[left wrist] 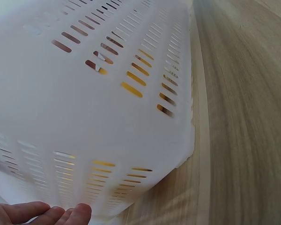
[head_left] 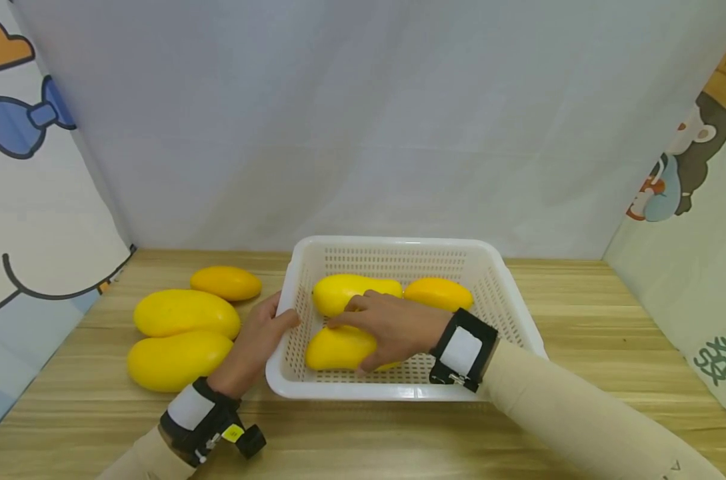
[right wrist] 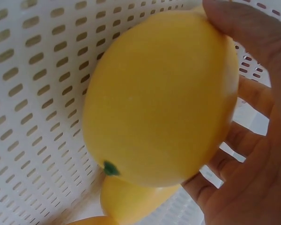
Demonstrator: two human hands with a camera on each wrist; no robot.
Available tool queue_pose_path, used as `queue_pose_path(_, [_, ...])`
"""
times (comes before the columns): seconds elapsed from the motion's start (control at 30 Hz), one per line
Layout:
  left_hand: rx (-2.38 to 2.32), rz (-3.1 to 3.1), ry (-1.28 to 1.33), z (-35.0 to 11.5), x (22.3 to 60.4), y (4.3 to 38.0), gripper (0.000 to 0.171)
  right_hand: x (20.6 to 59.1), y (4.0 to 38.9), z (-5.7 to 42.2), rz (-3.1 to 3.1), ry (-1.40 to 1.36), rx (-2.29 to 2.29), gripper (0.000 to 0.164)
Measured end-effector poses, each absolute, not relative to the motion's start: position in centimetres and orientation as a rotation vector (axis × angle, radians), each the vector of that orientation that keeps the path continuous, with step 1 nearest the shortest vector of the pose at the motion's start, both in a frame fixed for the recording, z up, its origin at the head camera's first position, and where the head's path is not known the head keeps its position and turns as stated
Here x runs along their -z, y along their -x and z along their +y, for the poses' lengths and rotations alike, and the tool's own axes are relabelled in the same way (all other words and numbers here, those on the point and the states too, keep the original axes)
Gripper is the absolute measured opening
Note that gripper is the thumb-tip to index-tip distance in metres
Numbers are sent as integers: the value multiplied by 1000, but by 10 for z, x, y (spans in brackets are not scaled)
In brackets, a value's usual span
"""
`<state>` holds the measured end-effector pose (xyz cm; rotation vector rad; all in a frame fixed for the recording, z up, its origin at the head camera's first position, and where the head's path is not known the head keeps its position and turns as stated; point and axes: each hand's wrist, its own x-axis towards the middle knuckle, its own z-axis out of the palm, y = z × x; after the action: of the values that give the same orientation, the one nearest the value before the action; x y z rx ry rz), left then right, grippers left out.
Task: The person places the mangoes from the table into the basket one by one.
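A white plastic basket with slotted walls stands on the wooden table. My left hand grips its left rim, thumb over the edge; in the left wrist view its fingers touch the outer wall. Inside the basket my right hand holds a yellow mango near the front wall, thumb on one side and fingers on the other. The right wrist view shows this mango up close, with a green stem spot. Behind it in the basket lie another yellow mango and a more orange mango.
Left of the basket, two large yellow mangoes and a smaller orange mango lie on the table. A pale cloth hangs behind, and printed panels stand at both sides.
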<state>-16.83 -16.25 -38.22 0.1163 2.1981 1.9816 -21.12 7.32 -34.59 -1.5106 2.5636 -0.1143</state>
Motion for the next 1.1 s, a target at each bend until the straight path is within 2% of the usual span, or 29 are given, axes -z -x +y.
queue_pose_path(0.6, [-2018,2147,-155,-162,382,167,50,345,211,73,2563,1492,128,69])
queue_pose_path(1.1, [-2017,2150,-136,-161,381,167,50,342,212,75,2593,1503,259,50])
